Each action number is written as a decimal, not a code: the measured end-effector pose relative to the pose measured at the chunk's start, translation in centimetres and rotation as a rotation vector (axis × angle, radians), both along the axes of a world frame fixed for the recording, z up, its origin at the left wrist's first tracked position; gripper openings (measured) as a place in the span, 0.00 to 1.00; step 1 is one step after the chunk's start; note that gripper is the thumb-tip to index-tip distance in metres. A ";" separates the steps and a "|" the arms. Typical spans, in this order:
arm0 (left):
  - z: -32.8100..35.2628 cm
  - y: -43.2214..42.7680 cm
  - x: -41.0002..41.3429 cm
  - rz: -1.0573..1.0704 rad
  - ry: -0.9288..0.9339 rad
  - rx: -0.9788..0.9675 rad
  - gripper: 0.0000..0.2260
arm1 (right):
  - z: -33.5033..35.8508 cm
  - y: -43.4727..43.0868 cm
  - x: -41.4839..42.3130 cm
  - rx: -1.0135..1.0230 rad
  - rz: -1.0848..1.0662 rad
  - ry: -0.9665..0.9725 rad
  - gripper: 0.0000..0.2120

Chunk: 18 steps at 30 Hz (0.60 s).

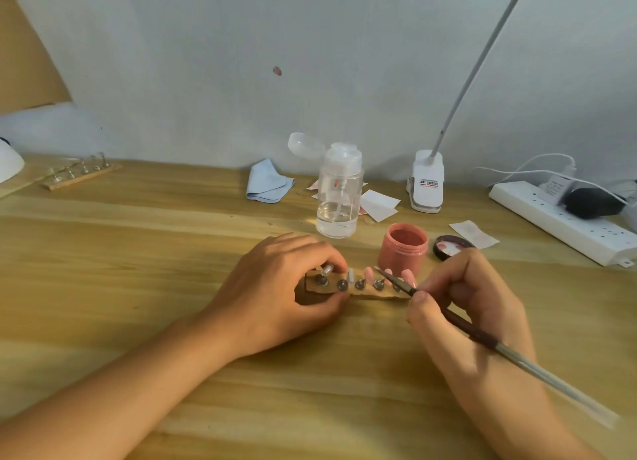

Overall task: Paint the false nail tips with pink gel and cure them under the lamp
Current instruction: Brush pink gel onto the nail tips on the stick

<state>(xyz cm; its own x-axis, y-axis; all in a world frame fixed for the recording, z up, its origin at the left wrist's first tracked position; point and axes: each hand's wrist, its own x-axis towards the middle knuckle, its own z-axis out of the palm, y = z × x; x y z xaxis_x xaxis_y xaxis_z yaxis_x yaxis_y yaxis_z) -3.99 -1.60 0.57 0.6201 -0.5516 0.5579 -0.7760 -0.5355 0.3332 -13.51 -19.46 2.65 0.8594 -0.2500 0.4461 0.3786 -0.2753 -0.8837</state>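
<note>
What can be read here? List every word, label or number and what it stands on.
Label on the white clip lamp base: red and black print, too blurred to read.
Label on the plug adapter on the power strip: too blurred to read.
No other writing shows.

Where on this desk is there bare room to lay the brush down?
Bare wood lies left of your left hand, in front of the spare nail stand and blue cloth. Another patch sits right of your right hand holding the brush, in front of the power strip. Behind the nail strip it is crowded: pump bottle, pink jar, lid, paper squares.
</note>
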 end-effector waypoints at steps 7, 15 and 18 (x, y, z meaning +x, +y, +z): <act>0.0 0.1 0.0 0.000 -0.002 -0.006 0.07 | -1.4 -1.1 0.6 -0.137 -0.110 -0.131 0.06; 0.0 0.0 0.0 -0.009 0.017 0.018 0.08 | -2.0 -2.8 1.9 0.169 -0.175 -0.013 0.07; -0.1 0.0 0.0 -0.007 0.012 0.017 0.08 | -2.0 -2.9 2.2 0.201 -0.192 0.043 0.07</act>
<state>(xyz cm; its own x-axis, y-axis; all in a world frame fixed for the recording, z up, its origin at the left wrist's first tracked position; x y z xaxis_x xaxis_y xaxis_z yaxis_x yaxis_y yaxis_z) -4.03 -1.64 0.52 0.6229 -0.5652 0.5409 -0.7757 -0.5362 0.3330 -11.30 -22.33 0.64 0.8047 -0.4902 0.3349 0.2970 -0.1559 -0.9421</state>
